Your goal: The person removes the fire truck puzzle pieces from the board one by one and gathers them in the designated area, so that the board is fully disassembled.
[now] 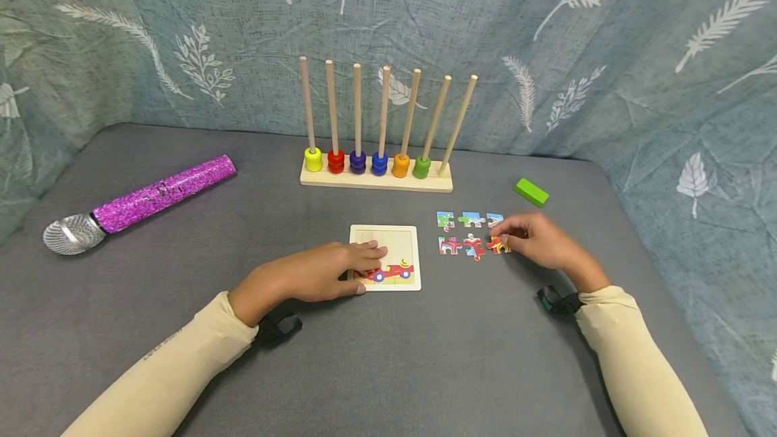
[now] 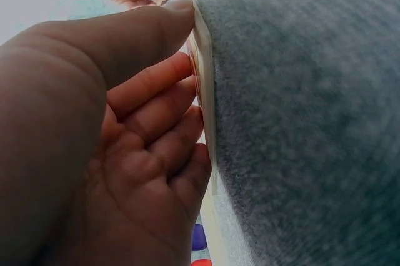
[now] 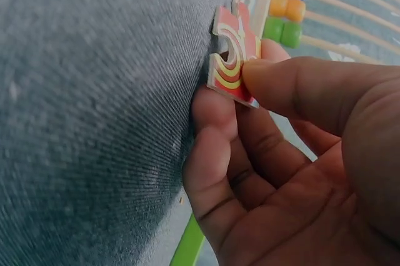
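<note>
A square wooden puzzle tray (image 1: pixel 394 241) with a pale rim lies flat, a red car picture (image 1: pixel 393 272) along its lower part. My left hand (image 1: pixel 318 272) rests on its left side, fingers extended across it and thumb at the near edge; part of the picture is hidden beneath. To the right, my right hand (image 1: pixel 540 241) pinches a red and yellow puzzle piece (image 3: pixel 234 60) between thumb and fingers, one edge tilted up from the cloth. Beside it lie several other jigsaw pieces (image 1: pixel 449 246) in two rows, the upper row mostly blue (image 1: pixel 471 219).
Behind the tray stands a wooden peg rack (image 1: pixel 376 181) with tall pegs and coloured beads. A purple glittery microphone (image 1: pixel 164 194) lies at the left. A green block (image 1: pixel 531 192) sits beyond my right hand. The grey tabletop (image 1: pixel 425 369) meets a leaf-patterned curtain (image 1: pixel 243 32).
</note>
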`<state>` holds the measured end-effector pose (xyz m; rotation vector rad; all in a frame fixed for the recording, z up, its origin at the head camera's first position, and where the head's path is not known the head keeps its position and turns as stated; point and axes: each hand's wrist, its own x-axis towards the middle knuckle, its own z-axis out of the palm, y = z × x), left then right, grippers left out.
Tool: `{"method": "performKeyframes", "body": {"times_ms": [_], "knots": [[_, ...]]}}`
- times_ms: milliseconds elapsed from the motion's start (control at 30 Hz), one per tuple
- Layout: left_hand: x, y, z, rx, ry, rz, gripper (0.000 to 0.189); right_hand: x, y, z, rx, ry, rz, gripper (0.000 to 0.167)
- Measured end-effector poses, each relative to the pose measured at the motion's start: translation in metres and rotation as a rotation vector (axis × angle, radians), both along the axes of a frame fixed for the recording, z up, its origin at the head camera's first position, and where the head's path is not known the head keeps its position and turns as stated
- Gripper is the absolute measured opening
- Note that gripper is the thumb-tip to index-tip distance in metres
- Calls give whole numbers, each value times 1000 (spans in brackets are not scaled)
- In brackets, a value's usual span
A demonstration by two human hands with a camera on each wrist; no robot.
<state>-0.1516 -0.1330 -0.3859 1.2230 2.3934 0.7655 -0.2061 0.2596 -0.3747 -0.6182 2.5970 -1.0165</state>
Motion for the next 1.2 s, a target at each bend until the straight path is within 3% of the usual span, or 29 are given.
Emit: {"method": "performKeyframes", "body": {"times_ms": [667, 833, 1000, 1200], "knots": [[-2, 2, 1, 12, 22, -9, 44, 1, 3, -2, 1, 62, 8, 19], [-2, 4, 0, 21, 23, -3, 44, 2, 0, 1, 65, 123, -22, 17], [-1, 2, 4, -2, 36, 21, 52, 4, -15, 9, 144, 227, 0, 14], [-2, -7, 14, -55, 64, 84, 60, 7, -36, 14, 106, 220, 32, 15]]}}
